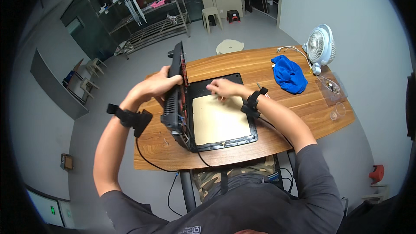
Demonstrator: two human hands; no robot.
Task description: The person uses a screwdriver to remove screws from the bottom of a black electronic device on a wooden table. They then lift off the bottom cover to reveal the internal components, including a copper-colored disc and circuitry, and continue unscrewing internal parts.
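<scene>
My left hand [162, 82] is closed on the upper edge of a black plastic housing [175, 99], which stands on its side with vent slots outward and reddish inner parts facing right. Right beside it lies a flat black panel [253, 135]. A beige sheet [222, 123] covers most of the panel's surface. Over the sheet's far edge hovers my right hand [225, 89], its fingers apart and partly bent downward; I make out nothing held in them. A dark cable [201, 158] runs from the housing toward the table's front edge.
Small screws [166, 142] lie on the wooden table [149, 156] left of the housing. Toward the right are a blue cloth [289, 74], a white fan [320, 47] with a loose cord, and clear cups [340, 109]. A stool [230, 46] stands behind the table.
</scene>
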